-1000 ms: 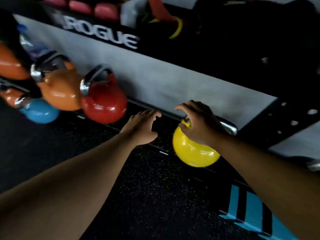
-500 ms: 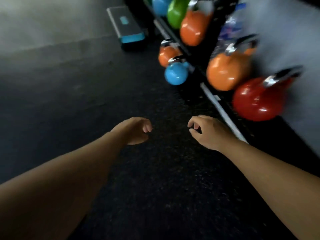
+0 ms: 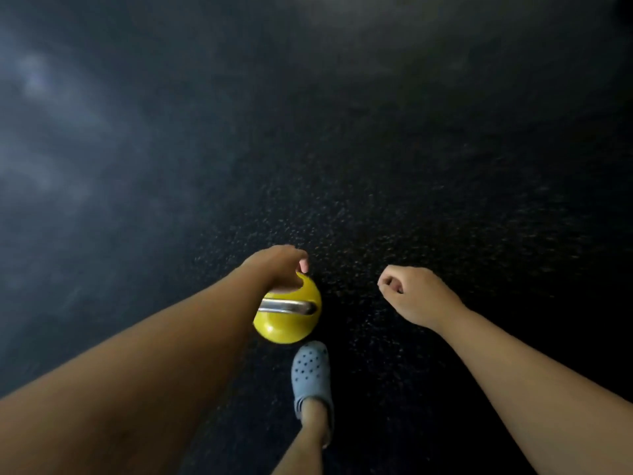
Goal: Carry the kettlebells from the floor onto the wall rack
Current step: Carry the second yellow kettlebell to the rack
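Head view is looking almost straight down at a dark speckled floor point(image 3: 376, 166). Both bare forearms are reaching forward into the frame from the lower corners. The left hand point(image 3: 279, 269) is hanging over the far side of a yellow kettlebell point(image 3: 287, 317), its fingers point(image 3: 303, 265) curling downward in a loose hook, not wrapping the steel handle point(image 3: 287, 306), which is lying bare across the top of the ball just below the palm. Whether the palm is actually touching the yellow shell I cannot tell, since the hand is covering that edge. The right hand point(image 3: 414, 293) is floating well apart to the right, curling into a loose fist with nothing inside it, thumb tucked against the fingertips. The kettlebell is sitting on the floor, upright, just ahead of a foot in a pale blue perforated clog point(image 3: 311, 375), whose toe is pointing at the ball.

Half a second ago the view was facing along a rack lined with orange, red, blue and green kettlebells, and both hands were hovering half-closed over bare floor; now that rack is gone from sight, and a yellow kettlebell and the clog are appearing under the hands instead. The right hand is keeping much the same curl as before.
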